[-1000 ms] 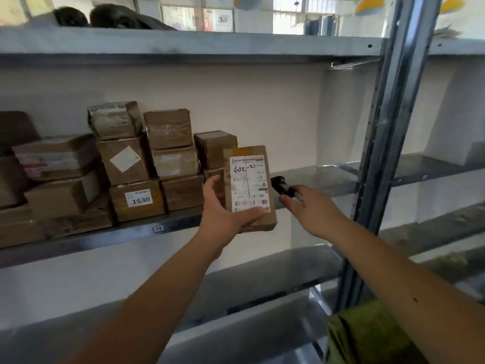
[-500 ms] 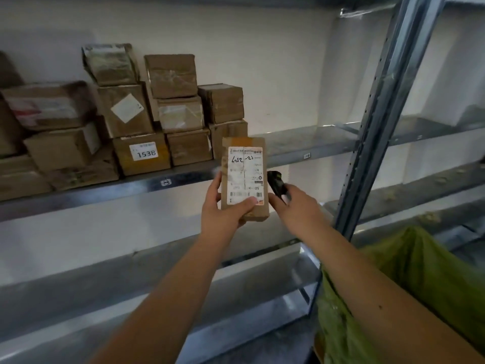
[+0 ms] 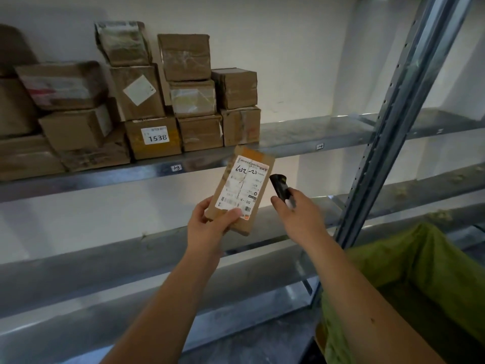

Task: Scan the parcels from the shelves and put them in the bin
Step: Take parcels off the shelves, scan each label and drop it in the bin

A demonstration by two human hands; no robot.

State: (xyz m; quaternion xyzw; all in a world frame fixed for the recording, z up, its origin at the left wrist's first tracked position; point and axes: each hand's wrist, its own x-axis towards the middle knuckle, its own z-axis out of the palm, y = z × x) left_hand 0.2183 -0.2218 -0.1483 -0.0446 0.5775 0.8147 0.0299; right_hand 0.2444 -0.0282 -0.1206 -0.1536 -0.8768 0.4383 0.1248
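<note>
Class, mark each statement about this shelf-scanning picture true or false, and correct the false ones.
1. The left hand holds a parcel with its label facing the camera. True.
2. The right hand is empty. False: it holds a black scanner.
3. The box marked 1538 sits on the shelf. True.
4. The held parcel rests on the shelf. False: it is in the air, below the shelf's edge.
5. The green bin is at lower left. False: lower right.

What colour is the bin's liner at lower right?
Olive green, seen in the head view on the bin liner.
</note>
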